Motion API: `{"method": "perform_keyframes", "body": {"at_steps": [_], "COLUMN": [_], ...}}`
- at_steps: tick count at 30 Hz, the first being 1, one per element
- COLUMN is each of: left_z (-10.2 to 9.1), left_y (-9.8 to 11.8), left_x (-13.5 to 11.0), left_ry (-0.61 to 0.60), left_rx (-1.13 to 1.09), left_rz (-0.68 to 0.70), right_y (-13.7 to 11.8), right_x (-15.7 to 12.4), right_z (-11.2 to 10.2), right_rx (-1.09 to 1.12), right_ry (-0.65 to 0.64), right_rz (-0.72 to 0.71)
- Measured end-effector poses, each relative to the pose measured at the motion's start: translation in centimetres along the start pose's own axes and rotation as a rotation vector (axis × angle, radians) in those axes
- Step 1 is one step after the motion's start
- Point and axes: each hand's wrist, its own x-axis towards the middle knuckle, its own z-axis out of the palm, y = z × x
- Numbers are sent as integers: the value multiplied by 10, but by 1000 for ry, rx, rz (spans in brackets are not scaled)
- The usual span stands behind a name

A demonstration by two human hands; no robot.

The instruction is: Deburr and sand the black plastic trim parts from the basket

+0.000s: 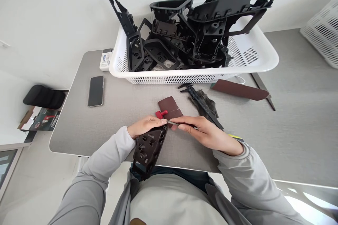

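My left hand (pixel 144 126) is closed on the upper end of a black plastic part (pixel 148 149), whose lower end reaches past the table's front edge. The part's clips, ribs and posts face up. My right hand (pixel 212 134) pinches a slim metal file (pixel 173 123), its tip touching or very near the top corner of the part, beside my left thumb. Just beyond my fingers lie a piece of brown sandpaper (pixel 170 106) and a small red T-shaped object (pixel 161 114). A black caliper (pixel 198 101) rests on a crumpled dark cloth (pixel 210 103).
A white basket (pixel 195 74) piled with black plastic parts (pixel 211 17) stands at the back. Curled sandpaper (pixel 240 90) and a flat metal file (pixel 264 89) lie to the right. On the left are a phone (pixel 95 91) and a small box (pixel 106 60). Another basket (pixel 323 31) sits far right.
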Motion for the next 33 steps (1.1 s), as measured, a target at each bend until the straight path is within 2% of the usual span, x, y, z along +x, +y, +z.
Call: {"method": "perform_keyframes", "body": {"at_steps": [4,9,15,19,24,30,33], "left_z": [-1,-3,-2,-3,-4,-4,-5], "left_y": [1,2,1,0,-2,-1,0], "left_x": [-1,2,2,1,2,2,3], "left_ry": [-75,-119,-119,-95,-91,-76,-73], "left_rx": [64,82,216,281,312,287,267], "left_rz": [25,-2,-31,-55,-33,-15,-19], "right_y": [0,1,2,1,-1,-2,-2], "right_x": [-2,-2,0,1,-1,-1,-1], "right_z": [-5,-6,-6,-5,-6,-6,-6], "right_rx": [75,78,-4,-19,-5,-38,-33], "right_ry": [-110,-165,-194,-269,-295,-196,-241], "right_rz": [60,150,219,215,180,146,137]}}
